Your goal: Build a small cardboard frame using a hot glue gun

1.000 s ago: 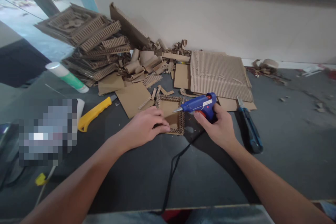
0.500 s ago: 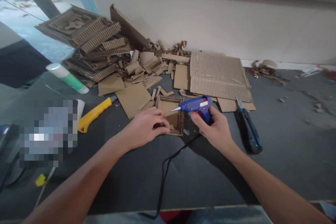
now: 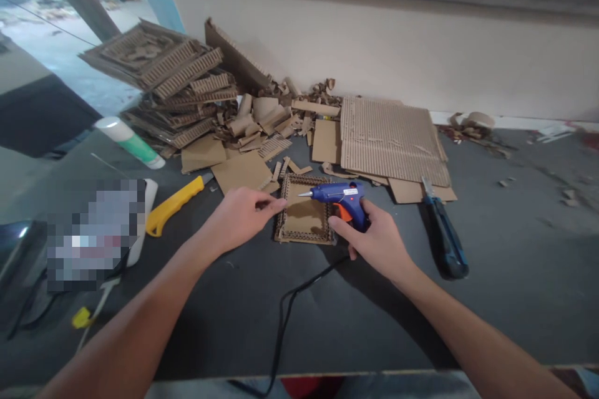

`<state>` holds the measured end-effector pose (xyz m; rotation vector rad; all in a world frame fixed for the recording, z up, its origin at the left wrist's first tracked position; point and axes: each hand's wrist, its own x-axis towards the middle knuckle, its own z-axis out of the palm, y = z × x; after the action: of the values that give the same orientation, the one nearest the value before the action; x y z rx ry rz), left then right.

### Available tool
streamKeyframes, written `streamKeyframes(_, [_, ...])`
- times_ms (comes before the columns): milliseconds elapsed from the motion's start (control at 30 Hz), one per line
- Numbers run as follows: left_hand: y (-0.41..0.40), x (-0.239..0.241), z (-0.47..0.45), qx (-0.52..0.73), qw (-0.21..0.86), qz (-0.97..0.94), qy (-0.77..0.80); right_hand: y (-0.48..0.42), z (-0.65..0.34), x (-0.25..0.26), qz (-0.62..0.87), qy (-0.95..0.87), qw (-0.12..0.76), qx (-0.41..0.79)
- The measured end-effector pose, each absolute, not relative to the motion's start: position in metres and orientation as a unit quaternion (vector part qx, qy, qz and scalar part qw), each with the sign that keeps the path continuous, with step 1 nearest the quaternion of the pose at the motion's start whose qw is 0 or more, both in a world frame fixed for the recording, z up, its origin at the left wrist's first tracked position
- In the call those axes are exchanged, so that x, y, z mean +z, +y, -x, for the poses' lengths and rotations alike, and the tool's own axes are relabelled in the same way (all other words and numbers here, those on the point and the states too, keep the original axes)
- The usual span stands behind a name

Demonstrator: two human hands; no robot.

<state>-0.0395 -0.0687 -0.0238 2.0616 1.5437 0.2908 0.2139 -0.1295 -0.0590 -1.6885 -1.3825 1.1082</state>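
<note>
My right hand (image 3: 381,237) is wrapped around the handle of a blue glue gun (image 3: 334,193) with an orange trigger. Its metal nozzle points left, above a small rectangular cardboard tray (image 3: 304,224) with walls of corrugated strips. At the tray's left wall is my left hand (image 3: 246,218), thumb and forefinger pinched together. Whether anything sits between those fingertips cannot be made out. A black cord (image 3: 285,299) runs from the glue gun toward the table's front edge. The tray's right wall is partly covered by the gun and the right hand.
Left of my hands lie a yellow cutter (image 3: 178,201), a white-and-green tube (image 3: 133,144) and a blurred-out object (image 3: 96,234). A blue cutter (image 3: 444,237) is at right. Behind are stacked cardboard pieces (image 3: 163,68), scraps (image 3: 269,115) and a corrugated sheet (image 3: 390,137).
My left hand has drawn back left from inside the tray to its left wall, fingers now pinched. The glue gun has shifted slightly left and is still held in my right hand.
</note>
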Motion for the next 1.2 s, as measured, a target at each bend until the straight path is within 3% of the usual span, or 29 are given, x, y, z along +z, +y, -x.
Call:
streamKeyframes(133, [-0.071,-0.024,0.036,0.136,0.343,-0.733,0.572,-0.129,-0.214,-0.059,0.631,-0.511,0.373,0.448])
streamKeyframes(300, [-0.071,-0.023,0.035,0.189,0.520,-0.610,0.567,-0.128,-0.214,-0.063,0.585,-0.471,0.459,0.474])
streamKeyframes(467, [-0.075,-0.019,0.029,0.174,0.599,-0.594,0.508,-0.126,-0.214,-0.067,0.532,-0.442,0.486,0.534])
streamKeyframes(900, [-0.084,-0.028,0.018,0.223,0.653,-0.532,0.491,-0.128,-0.214,-0.055,0.537,-0.504,0.480,0.477])
streamKeyframes(1200, [-0.084,-0.034,0.014,0.262,0.643,-0.569,0.441,-0.130,-0.217,-0.057,0.601,-0.582,0.456,0.306])
